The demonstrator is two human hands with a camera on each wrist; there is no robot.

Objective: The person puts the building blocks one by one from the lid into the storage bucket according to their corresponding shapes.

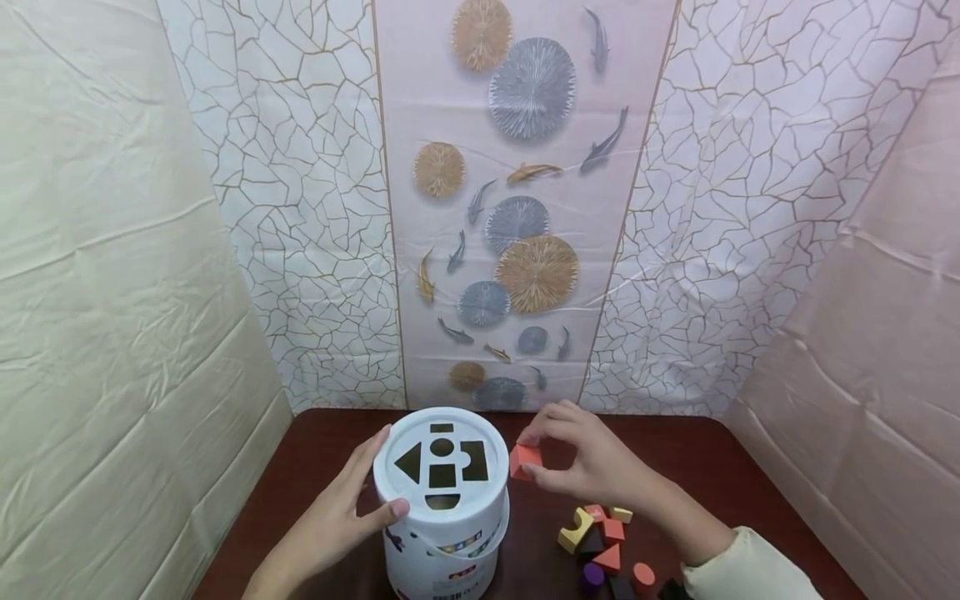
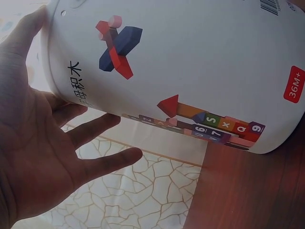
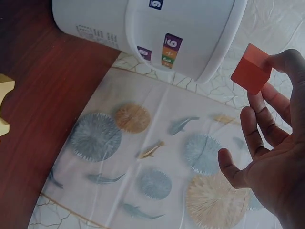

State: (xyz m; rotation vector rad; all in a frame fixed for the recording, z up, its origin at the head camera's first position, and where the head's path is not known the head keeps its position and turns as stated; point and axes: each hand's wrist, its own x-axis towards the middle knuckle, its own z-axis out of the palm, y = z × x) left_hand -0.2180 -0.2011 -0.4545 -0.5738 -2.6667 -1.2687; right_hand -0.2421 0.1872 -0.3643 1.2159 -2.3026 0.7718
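Observation:
A white shape-sorting bucket stands upright, with cut-out holes in its round lid. My left hand rests against the bucket's left side, thumb on the lid's near rim; in the left wrist view the left hand has its fingers spread and fairly straight along the wall. Just right of the lid, my right hand pinches a red cube block between thumb and fingertips. The right wrist view shows the red block held in the air, apart from the bucket, by the right hand.
Several loose blocks lie right of the bucket, among them a yellow arch, a red triangle, a purple cylinder and a red round block. The dark red table ends at a patterned cloth backdrop.

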